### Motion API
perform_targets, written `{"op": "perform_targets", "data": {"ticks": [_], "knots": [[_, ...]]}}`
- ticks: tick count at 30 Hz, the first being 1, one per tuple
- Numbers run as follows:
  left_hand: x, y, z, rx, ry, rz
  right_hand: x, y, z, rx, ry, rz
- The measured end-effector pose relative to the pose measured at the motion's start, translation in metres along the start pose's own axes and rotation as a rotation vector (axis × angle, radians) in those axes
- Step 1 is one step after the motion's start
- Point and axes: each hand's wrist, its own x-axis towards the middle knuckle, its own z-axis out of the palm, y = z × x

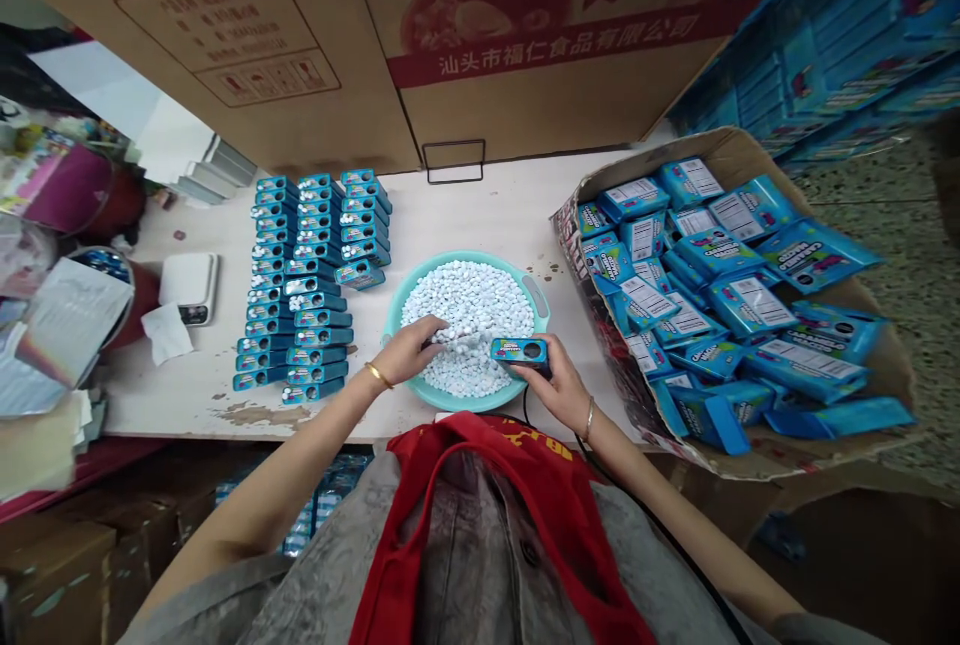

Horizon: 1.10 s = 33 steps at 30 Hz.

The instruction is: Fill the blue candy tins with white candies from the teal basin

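A turquoise basin [541, 297] full of small white candies [480, 290] stands in front of me. My left hand [403, 353] reaches over its left side, the thumb and fingers closed on a small see-through scoop [459, 339] that is hard to make out against the candies. At the basin's right rim, my right hand [561, 387] grips a small blue candy box [517, 352]. A round dark hole shows in the side of the box facing up. Its left end points at the scoop, over the candies.
Rows of blue boxes [319, 317] stand left of the basin, several with white candies at their openings. A carton [577, 270] of more blue boxes is on the right. Large cardboard boxes [300, 115] form the back. A white scale [187, 285] lies far left.
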Motion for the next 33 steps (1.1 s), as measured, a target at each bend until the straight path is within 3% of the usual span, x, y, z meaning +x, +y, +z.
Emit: {"op": "perform_targets", "data": {"ticks": [4, 8, 13, 17, 20, 23, 27, 30, 33], "knots": [[-0.012, 0.035, -0.044, 0.095, -0.074, 0.072, 0.011, -0.007, 0.005, -0.023, 0.067, -0.054], [-0.010, 0.070, -0.065, 0.262, -0.195, 0.111, 0.022, -0.010, 0.014, -0.084, 0.050, -0.127], [0.001, 0.115, -0.067, 0.597, -0.327, -0.001, 0.026, -0.007, 0.025, -0.177, 0.027, -0.239], [0.004, 0.152, -0.060, 0.762, -0.322, -0.047, 0.025, -0.005, 0.030, -0.219, 0.022, -0.243], [0.003, 0.164, -0.059, 0.773, -0.291, -0.028, 0.025, -0.004, 0.031, -0.234, 0.034, -0.233], [0.000, 0.146, -0.065, 0.730, -0.234, -0.052, 0.026, -0.001, 0.029, -0.242, 0.046, -0.214], [-0.005, 0.070, -0.055, 0.684, -0.178, -0.186, 0.024, 0.000, 0.020, -0.203, 0.082, -0.186], [-0.004, 0.011, -0.018, 0.635, -0.292, -0.288, 0.021, -0.005, 0.009, -0.156, 0.133, -0.126], [0.008, -0.017, 0.034, 0.477, -0.290, -0.268, 0.020, -0.011, -0.001, -0.113, 0.196, -0.028]]}}
